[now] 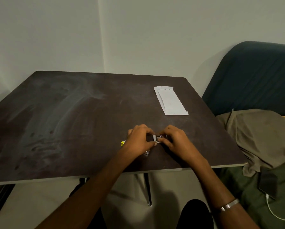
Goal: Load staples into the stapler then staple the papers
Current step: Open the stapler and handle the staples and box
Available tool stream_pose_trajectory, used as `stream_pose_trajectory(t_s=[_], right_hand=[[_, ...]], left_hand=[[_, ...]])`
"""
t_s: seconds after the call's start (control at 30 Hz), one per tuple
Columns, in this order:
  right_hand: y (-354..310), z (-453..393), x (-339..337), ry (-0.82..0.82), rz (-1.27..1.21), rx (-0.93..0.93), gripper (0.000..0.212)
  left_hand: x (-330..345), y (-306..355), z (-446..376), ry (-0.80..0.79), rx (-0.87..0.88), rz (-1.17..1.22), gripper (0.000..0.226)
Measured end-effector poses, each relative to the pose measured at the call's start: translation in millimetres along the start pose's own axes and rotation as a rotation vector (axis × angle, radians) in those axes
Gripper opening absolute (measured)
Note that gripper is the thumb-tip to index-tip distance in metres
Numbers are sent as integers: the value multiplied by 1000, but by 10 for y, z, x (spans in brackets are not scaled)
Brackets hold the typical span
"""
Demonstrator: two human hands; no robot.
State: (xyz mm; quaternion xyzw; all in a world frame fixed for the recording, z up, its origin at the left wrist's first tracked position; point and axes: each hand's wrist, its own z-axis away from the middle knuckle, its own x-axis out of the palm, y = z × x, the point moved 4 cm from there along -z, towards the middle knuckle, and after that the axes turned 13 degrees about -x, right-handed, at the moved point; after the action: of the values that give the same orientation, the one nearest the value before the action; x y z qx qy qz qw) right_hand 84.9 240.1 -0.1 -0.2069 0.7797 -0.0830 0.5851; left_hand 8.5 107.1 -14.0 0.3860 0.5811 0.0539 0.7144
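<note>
Fingertips (152, 142) of both hands are pinched together on a small whitish box-like object (157, 139), probably the staple packet or a strip from it; what exactly is clamped cannot be told, since most of it is hidden by the fingers. In the head view, the only one, the left hand (138, 140) and the right hand (174, 140) meet just above the near part of the dark table (64, 121), thumbs and forefingers closed on the object from either side.

A small metallic piece (147, 152), possibly part of the stapler, shows under the left wrist, and a yellow bit (122, 143) peeks out at the left of that hand; neither can be identified with certainty. The folded white papers (170, 100) lie flat, well apart from the hands, toward the far right of the table.

The step in hand is judged to be the freeing of staples for loading. It would best be done with light, even pressure, so that the brittle strip is kept whole, and low over the table, so that anything dropped is caught.

The tabletop is matt, dark brown and smeared with pale streaks, with rounded corners and a light edge. The papers are thin, crisp and sharply creased. A metal bangle (230, 205) is worn on the right wrist.
</note>
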Motion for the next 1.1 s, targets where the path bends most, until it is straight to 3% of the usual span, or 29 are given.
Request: stream_pose_trajectory(t_s=[0.13,0.47,1.1], right_hand=[[82,25,-100,28,-15,15,13],[262,168,-89,-72,43,51,27],[218,164,-113,-22,-24,31,25]], left_hand=[[-22,-28,-28,-33,9,44,41],[15,-37,-11,-23,49,155,25],[49,123,-2,-23,253,-12,17]])
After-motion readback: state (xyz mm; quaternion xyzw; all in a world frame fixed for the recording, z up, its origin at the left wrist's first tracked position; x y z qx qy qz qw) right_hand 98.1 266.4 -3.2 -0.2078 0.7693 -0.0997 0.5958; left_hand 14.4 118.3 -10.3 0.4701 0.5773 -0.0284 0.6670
